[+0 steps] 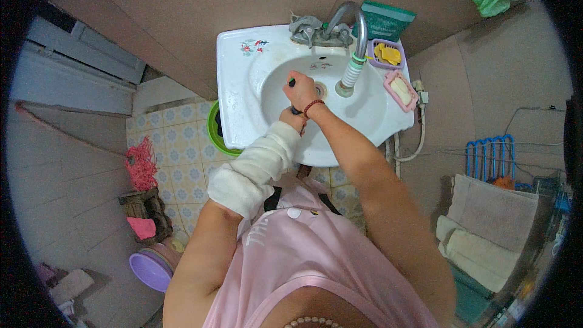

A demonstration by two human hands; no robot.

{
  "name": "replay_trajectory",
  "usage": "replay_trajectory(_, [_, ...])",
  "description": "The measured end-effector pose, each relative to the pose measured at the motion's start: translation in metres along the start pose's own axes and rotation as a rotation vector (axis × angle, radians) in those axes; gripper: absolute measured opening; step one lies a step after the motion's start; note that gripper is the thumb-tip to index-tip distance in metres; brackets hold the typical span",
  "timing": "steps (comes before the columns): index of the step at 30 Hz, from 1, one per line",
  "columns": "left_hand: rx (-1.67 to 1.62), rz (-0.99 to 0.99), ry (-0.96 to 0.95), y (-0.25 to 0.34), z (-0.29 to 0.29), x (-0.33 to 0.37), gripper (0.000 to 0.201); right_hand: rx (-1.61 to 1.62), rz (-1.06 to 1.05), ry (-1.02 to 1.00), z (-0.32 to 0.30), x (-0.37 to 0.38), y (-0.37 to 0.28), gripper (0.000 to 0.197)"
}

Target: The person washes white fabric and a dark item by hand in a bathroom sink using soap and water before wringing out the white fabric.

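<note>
Over the basin of the white sink, my right hand makes a fist around a dark thing with a green end. Just below it, my left hand is closed on a dark handle-like piece, close to my right wrist with its red bead bracelet. Whether the two dark parts belong to one thing is hidden by my fingers. A white cloth is bunched around my left forearm. The drain shows beside my right hand. To its right, the curved faucet points down with a white ribbed nozzle.
Yellow soap and pale soap lie in dishes on the sink's right rim, near a green pouch. A green basin stands under the left edge. Towels hang right; a pink mop head is left.
</note>
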State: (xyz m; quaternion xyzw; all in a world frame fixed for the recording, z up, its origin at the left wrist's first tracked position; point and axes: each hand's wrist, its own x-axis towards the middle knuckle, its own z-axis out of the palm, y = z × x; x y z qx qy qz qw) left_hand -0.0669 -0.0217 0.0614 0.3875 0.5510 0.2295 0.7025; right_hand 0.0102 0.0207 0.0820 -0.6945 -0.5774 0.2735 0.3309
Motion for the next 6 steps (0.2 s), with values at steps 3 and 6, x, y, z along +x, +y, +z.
replay_trajectory(3, [0.422, 0.260, 0.163, -0.066, -0.011, 0.041, 0.018, -0.075, 0.066, 0.002, 0.027, -0.008, 0.015, 0.010])
replay_trajectory(6, [0.681, 0.229, 0.086, -0.070, 0.000, 0.041, 0.041, -0.087, 0.174, 0.024, 0.023, -0.015, 0.030, 0.010])
